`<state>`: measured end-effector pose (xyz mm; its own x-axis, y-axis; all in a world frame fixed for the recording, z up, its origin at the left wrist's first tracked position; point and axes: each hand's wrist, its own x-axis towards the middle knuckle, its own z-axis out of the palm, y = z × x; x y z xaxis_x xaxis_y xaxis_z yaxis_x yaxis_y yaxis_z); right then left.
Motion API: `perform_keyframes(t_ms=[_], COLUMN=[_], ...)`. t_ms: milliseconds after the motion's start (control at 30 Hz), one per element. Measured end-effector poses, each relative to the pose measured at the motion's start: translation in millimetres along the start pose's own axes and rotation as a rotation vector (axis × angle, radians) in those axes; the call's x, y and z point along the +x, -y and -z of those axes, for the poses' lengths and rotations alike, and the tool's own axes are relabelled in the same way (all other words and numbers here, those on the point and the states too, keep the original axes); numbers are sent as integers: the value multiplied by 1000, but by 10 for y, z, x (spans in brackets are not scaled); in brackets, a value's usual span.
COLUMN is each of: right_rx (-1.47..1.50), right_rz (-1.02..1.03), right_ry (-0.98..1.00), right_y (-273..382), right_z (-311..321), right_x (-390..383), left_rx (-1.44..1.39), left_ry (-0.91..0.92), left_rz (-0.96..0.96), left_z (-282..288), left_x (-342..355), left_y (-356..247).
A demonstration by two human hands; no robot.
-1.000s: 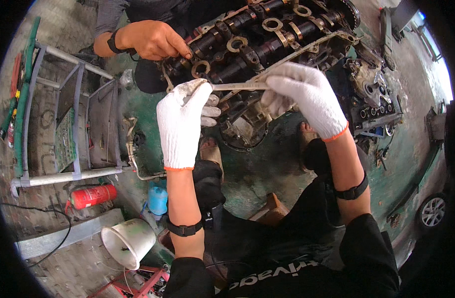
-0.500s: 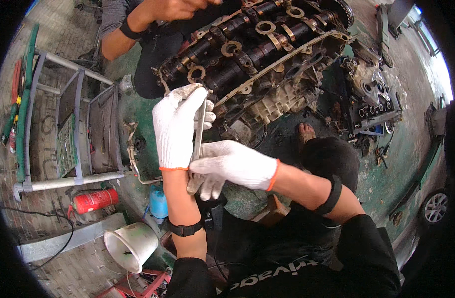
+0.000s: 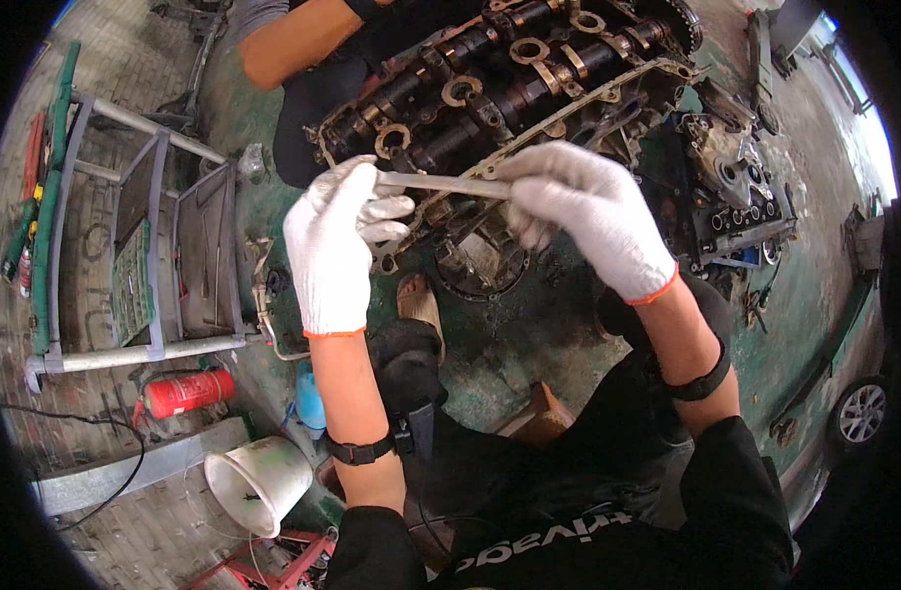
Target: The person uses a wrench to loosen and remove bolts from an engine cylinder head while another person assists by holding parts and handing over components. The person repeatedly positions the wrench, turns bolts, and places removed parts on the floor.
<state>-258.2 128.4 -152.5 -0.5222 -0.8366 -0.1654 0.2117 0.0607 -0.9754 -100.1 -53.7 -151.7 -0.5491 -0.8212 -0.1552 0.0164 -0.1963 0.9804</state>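
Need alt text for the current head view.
White-gloved left hand and right hand hold a slim metal tool between them, in front of a greasy, open-topped engine. A co-worker's forearm shows at the top; a metal rack, a red fire extinguisher and a white bucket are at left.

Slim metal tool (image 3: 449,184), crosswise between both hands (image 3: 332,251)

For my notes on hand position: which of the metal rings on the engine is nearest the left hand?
The lowest, leftmost ring, just above the left hand; the other rings sit farther up and right.
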Motion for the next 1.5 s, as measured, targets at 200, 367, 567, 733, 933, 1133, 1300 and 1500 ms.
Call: perform_keyframes(t_ms=[200, 367, 567, 733, 933, 1133, 1300, 1500], right_rx=[238, 313, 312, 310, -32, 315, 243, 357], right_rz=[54, 88, 137, 133, -172, -507, -475, -428], right_ry=[-149, -159, -187, -176, 123, 681, 787, 678], right_y=[-100, -59, -11, -59, 98, -210, -444, -373], right_z=[125, 148, 146, 203, 222, -366, -787, -808], right_x=[94, 109, 126, 139, 83, -99, -235, -236], left_rx=[177, 257, 434, 349, 239, 298, 282, -3], left_ry=[2, -19, -63, -42, 17, 30, 39, 45], left_rz=[-48, 3, -23, 3, 90, 18, 33, 57], left_z=[-143, -170, -167, -179, -148, -126, -142, -107], left_x=[-54, -30, -58, -33, -17, -4, -16, -126], left_y=[42, 4, -24, -12, -11, 22, 15, -53])
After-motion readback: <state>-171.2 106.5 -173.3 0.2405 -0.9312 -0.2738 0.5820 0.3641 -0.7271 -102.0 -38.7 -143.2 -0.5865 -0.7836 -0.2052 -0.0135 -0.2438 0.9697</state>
